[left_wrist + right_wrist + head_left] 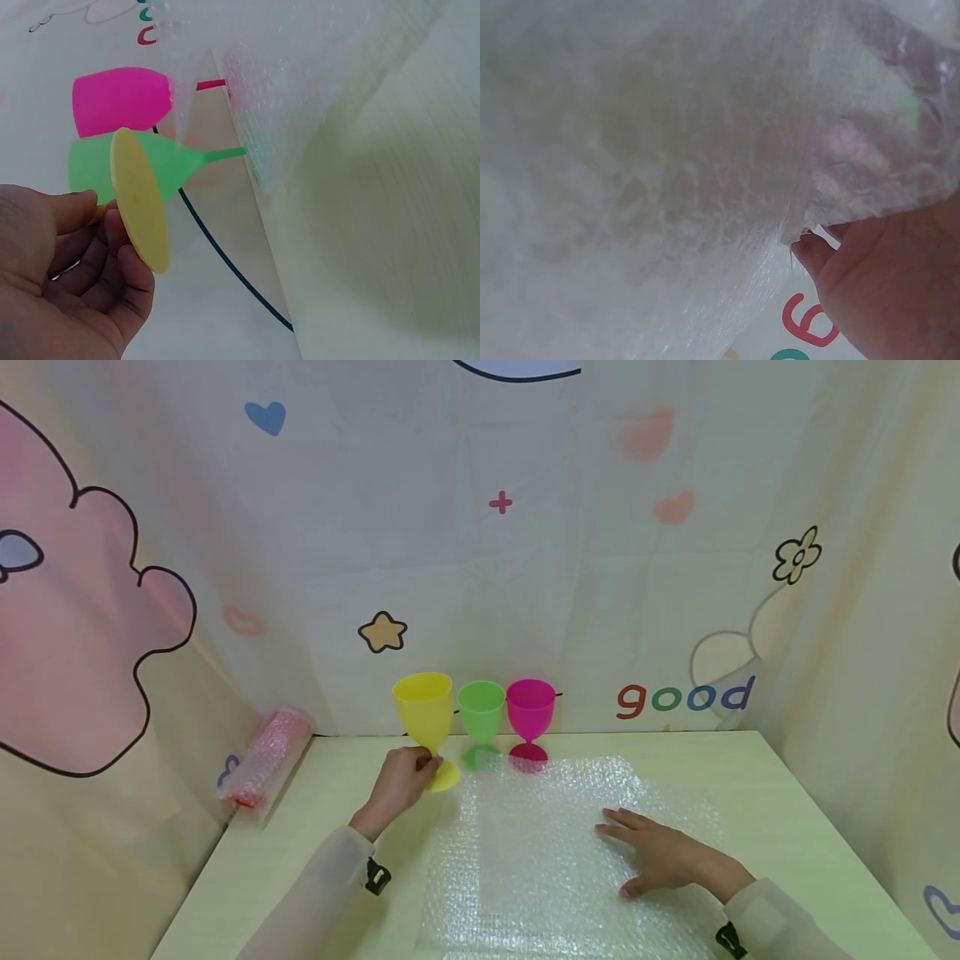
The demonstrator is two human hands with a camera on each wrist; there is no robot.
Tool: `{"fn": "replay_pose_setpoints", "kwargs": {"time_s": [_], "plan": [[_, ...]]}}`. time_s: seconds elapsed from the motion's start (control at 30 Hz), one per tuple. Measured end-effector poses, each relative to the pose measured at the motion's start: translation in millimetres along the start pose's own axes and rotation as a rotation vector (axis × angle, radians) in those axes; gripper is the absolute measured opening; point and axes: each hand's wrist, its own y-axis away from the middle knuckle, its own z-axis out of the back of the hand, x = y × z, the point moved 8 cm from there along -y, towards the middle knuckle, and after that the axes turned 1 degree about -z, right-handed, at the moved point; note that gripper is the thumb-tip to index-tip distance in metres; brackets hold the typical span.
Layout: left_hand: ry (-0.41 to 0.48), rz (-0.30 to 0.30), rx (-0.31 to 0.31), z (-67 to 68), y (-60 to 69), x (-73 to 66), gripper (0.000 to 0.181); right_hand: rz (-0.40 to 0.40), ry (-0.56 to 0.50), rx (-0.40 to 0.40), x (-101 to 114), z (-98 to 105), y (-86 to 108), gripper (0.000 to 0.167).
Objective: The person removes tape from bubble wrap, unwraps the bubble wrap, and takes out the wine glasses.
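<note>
Yellow goblet [423,708]: seemed light, stiff — stem [434,750] gripped best.
Left hand [399,783]: I pinched it there.
Right hand [660,856]: fingers lay apart, at bubble wrap [540,860].

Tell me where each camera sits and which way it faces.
Head: on the head, looking forward and down at the table; left hand, right hand and sleeves show.
Left wrist: worn there, facing the yellow goblet's foot; that hand shows.
Right wrist: worn there, facing bubble wrap; part of that hand shows.
Shared by head and left wrist: green goblet, magenta goblet.
</note>
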Motion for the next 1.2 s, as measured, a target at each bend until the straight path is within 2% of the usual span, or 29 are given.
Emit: {"fn": "replay_pose_setpoints", "kwargs": {"time_s": [0.33, 0.77, 0.97, 1.2], "plan": [[-0.015, 0.018, -0.020, -9.7, -16.5, 19.2, 0.025, 0.017, 0.042, -0.012, 0.1, 0.2, -0.3, 0.098], [-0.018, 0.110, -0.037, -27.1, -32.3, 48.0, 0.023, 0.029, 0.030, -0.010, 2.0, 1.6, 2.9, 0.096], [-0.027, 0.167, -0.031, -35.0, -38.7, 61.0, 0.021, 0.029, 0.018, -0.015, 2.9, 2.3, 3.4, 0.096], [-0.058, 0.204, -0.002, -44.5, -43.6, 73.3, 0.023, 0.027, 0.017, -0.020, 2.3, 1.6, 3.1, 0.097]]}}
